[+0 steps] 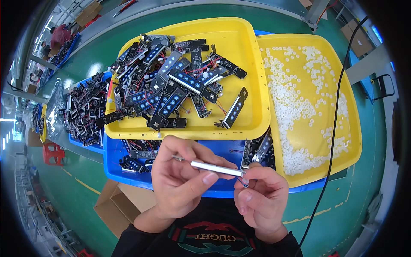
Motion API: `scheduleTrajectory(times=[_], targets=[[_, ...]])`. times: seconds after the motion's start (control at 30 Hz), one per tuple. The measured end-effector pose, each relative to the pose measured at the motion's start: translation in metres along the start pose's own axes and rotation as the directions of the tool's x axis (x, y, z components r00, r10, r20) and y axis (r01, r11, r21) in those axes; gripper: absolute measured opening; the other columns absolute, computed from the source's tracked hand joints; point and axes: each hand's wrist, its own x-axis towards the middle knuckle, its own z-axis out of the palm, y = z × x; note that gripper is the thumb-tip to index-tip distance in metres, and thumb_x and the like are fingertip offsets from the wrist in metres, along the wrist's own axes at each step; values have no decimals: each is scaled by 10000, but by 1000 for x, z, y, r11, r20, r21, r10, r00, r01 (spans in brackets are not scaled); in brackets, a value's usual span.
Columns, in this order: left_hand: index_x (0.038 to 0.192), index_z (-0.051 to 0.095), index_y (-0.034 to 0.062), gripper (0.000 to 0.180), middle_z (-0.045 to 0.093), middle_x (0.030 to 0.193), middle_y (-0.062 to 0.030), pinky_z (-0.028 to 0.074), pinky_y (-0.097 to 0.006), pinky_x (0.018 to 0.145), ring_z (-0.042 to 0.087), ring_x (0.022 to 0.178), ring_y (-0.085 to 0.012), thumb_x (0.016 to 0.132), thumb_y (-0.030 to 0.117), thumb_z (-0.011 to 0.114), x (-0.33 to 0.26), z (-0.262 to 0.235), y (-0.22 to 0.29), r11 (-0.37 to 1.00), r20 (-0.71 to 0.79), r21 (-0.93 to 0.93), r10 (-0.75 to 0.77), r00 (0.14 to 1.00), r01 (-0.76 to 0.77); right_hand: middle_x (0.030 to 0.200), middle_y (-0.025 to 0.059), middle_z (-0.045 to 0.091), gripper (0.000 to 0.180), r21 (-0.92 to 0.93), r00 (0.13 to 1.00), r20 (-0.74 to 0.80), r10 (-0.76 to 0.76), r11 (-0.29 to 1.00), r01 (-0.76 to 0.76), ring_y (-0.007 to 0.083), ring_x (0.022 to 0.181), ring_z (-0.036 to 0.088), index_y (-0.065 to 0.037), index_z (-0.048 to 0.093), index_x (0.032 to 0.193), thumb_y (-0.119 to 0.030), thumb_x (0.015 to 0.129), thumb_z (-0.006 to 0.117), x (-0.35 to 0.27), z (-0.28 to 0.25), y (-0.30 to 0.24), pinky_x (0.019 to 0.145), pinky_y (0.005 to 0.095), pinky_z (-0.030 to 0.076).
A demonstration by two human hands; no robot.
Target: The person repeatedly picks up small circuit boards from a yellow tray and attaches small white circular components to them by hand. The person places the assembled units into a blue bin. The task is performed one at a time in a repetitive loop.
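My left hand [180, 180] grips a slim silver pen-like tool [216, 168] that points right, toward my right hand [261, 197]. The right hand pinches a small part with thin red and blue wires [243, 183] right at the tool's tip. Both hands hover over the near rim of a blue bin [115, 165]. Just beyond them a yellow tray [252, 64] holds several black circuit strips with blue buttons [171, 85].
A second yellow tray [349, 128] on the right holds many small white round pieces. More black strips fill a blue bin [87, 109] at left. A black cable [334, 128] hangs on the right. A cardboard box [115, 205] sits on the green floor.
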Motion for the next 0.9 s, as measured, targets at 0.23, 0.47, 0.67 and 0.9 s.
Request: scheduleTrajectory(times=[0.23, 0.47, 0.67, 0.9], targets=[[993, 358, 42, 375, 607, 956, -242, 558, -511, 864, 667, 945, -390, 800, -145, 620, -4, -5, 0, 991, 80, 92, 89, 993, -96, 1027, 193, 606, 345, -167, 991, -36, -131, 978, 123, 98, 635, 572, 89, 609, 1132, 128, 794, 665, -1, 2, 2, 555, 193, 466], [984, 347, 57, 379, 606, 953, -235, 564, -522, 854, 668, 937, -397, 805, -139, 617, -6, -5, 0, 995, 60, 48, 82, 995, -85, 1029, 187, 611, 317, -565, 938, 49, -344, 765, 310, 116, 699, 597, 75, 649, 1082, 100, 772, 708, -1, 3, 0, 572, 207, 457], [984, 343, 61, 383, 604, 951, -232, 564, -522, 853, 669, 931, -397, 806, -135, 621, -7, -4, 0, 996, 58, 57, 68, 996, -72, 979, 171, 628, 301, -623, 929, 85, -360, 709, 332, 139, 735, 605, 54, 663, 1063, 84, 770, 724, -2, 3, 2, 559, 212, 455], [983, 348, 60, 380, 603, 955, -234, 565, -517, 853, 669, 934, -398, 806, -135, 622, -5, -5, -1, 995, 67, 70, 61, 996, -66, 955, 161, 638, 279, -604, 903, 81, -421, 700, 381, 144, 750, 612, 49, 662, 1049, 89, 778, 716, 1, 2, 4, 574, 209, 460]])
